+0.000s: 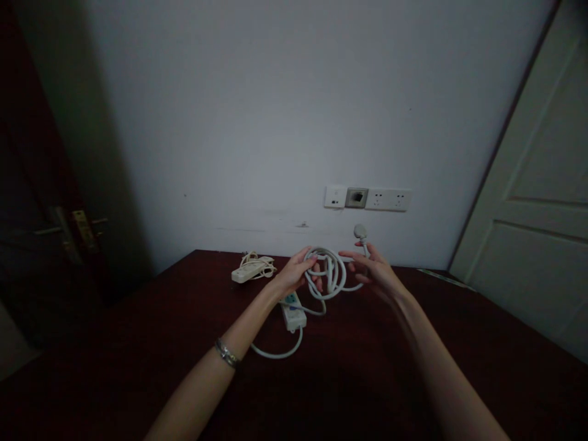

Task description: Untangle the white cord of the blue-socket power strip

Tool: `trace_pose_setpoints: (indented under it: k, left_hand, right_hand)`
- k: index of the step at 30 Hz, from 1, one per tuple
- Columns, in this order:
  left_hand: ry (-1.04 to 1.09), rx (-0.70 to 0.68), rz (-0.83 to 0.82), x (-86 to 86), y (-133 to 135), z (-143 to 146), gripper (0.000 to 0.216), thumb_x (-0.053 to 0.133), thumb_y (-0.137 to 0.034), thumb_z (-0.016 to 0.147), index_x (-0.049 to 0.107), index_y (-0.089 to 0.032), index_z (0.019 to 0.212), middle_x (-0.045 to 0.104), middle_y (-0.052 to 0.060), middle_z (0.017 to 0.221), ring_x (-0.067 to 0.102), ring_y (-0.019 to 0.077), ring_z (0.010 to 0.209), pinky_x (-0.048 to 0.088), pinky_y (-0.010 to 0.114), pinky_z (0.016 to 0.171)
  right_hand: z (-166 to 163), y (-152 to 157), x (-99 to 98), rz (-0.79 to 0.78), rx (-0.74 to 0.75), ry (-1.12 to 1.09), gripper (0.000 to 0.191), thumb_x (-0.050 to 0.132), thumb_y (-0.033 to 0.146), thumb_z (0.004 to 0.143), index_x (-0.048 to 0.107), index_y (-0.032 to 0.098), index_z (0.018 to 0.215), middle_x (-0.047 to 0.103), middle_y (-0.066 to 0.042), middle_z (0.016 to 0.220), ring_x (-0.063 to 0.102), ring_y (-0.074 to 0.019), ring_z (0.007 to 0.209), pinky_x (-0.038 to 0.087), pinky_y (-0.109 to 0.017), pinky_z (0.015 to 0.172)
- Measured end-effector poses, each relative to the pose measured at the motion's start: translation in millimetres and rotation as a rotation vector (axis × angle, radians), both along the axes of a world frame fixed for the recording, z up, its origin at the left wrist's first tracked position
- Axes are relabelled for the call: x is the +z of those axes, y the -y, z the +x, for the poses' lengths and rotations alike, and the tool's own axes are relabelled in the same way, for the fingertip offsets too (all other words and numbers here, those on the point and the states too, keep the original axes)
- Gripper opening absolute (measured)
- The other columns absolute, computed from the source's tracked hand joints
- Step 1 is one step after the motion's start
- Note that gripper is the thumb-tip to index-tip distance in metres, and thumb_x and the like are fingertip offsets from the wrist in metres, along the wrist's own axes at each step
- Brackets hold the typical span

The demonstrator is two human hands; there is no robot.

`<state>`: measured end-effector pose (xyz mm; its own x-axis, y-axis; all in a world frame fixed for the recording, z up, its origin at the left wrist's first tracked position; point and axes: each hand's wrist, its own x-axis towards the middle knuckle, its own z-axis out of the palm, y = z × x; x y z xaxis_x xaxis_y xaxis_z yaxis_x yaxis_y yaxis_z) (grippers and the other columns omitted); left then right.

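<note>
Looped white power cord (pixel 340 278) hangs in my left hand (pixel 298 269), with the thumb pressed over the coils. My right hand (pixel 374 269) is just right of the coil, its fingers around the cord's free end below the plug (pixel 361 231), which points up toward the wall. Under my left hand lies a white power strip (pixel 294 315) with a green socket part, partly covered by the hand. The cord runs from the strip's near end in a curve to the left, behind my forearm.
A second power strip (pixel 252 269), wrapped in its own cream cord, rests at the back left of the dark red table (pixel 358 373). Wall sockets (pixel 388 199) are above the back edge. Doors stand at left (pixel 32 184) and right (pixel 542 184).
</note>
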<state>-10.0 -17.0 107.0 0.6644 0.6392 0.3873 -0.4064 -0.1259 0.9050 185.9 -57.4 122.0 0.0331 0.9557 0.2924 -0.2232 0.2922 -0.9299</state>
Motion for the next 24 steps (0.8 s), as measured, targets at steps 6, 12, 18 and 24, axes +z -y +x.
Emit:
trace_pose_setpoints:
  k: [6,12,18,24]
  left_hand:
    - [-0.038,0.039,-0.006,0.2,3.3,3.3,0.034,0.057,-0.042,0.077,0.044,-0.016,0.095,0.052,-0.005,0.054,0.052,0.0111,0.036,0.04,0.021,0.037]
    - [-0.059,0.133,0.074,-3.7,1.7,7.6,0.033,0.053,-0.041,0.08,0.046,-0.015,0.099,0.053,-0.004,0.054,0.053,0.0119,0.037,0.041,0.021,0.038]
    - [-0.044,0.117,0.097,-5.5,3.7,10.5,0.033,0.051,-0.042,0.081,0.047,-0.015,0.1,0.054,-0.003,0.058,0.053,0.0121,0.037,0.042,0.023,0.038]
    - [-0.074,0.073,0.126,-0.9,6.2,5.4,0.033,0.05,-0.042,0.081,0.043,-0.015,0.099,0.055,-0.002,0.055,0.054,0.0142,0.037,0.041,0.022,0.037]
  right_hand:
    - [-23.8,5.5,-7.9,-0.008,0.239,0.055,0.052,0.069,0.03,0.063,0.035,0.027,0.103,0.053,0.009,0.059,0.037,-0.0033,0.037,0.012,-0.01,0.032]
    - [-32.8,2.2,-11.1,0.056,0.198,0.096,0.047,0.071,0.03,0.061,0.041,0.024,0.097,0.057,0.007,0.064,0.044,-0.0049,0.039,0.035,-0.016,0.039]
    - [-28.3,1.0,-8.7,0.083,0.146,0.181,0.046,0.073,0.031,0.058,0.045,0.021,0.093,0.064,0.001,0.073,0.06,-0.0132,0.059,0.047,-0.023,0.055]
    - [-19.2,-1.3,-11.2,0.081,0.155,0.233,0.044,0.072,0.03,0.06,0.044,0.02,0.094,0.061,0.004,0.064,0.059,-0.0127,0.053,0.047,-0.025,0.055]
